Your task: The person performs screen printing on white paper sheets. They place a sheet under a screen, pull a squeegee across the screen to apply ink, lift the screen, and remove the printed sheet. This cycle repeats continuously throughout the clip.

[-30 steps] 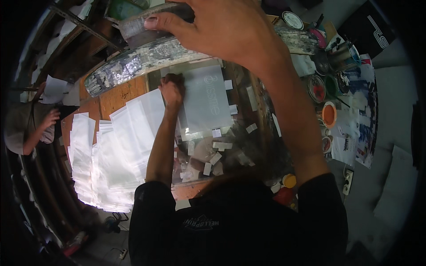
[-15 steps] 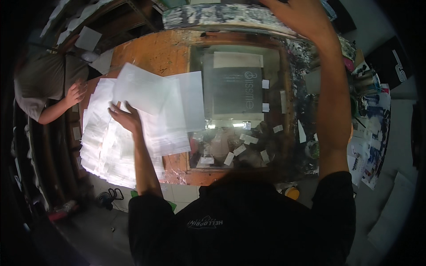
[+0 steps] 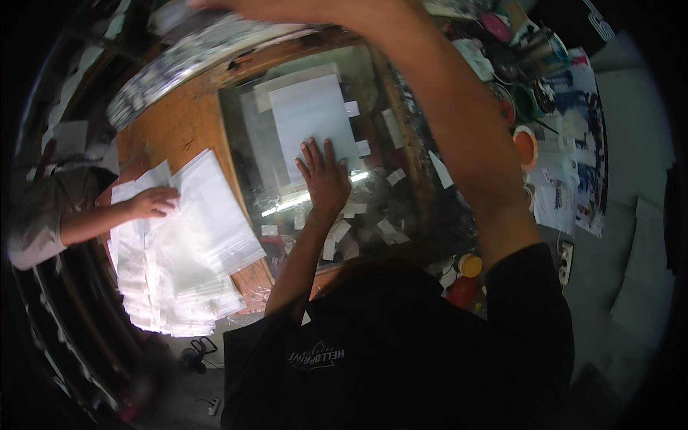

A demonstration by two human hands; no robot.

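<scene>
On a wooden bench (image 3: 190, 136), the person's left hand (image 3: 324, 175) is now resting on a white sheet (image 3: 304, 107); half a second ago it was hovering over the stack of white sheets (image 3: 193, 244) at the bench's near left corner. Its fingers are spreading apart and pressing flat, pinching nothing. The sheet is lying on a glass panel (image 3: 423, 222), toward the panel's far edge, with small white tabs (image 3: 363, 147) sitting along its right side. The grey panel with pale lettering, which was showing there, is no longer being seen, so the sheet is probably covering it and appears to be lying in position. The right arm is crossing toward the bench's far left corner; its hand (image 3: 265, 8) is being cut off by the top border, so its grip cannot be told. A co-worker's hand (image 3: 154, 203) is now touching the stack.
</scene>
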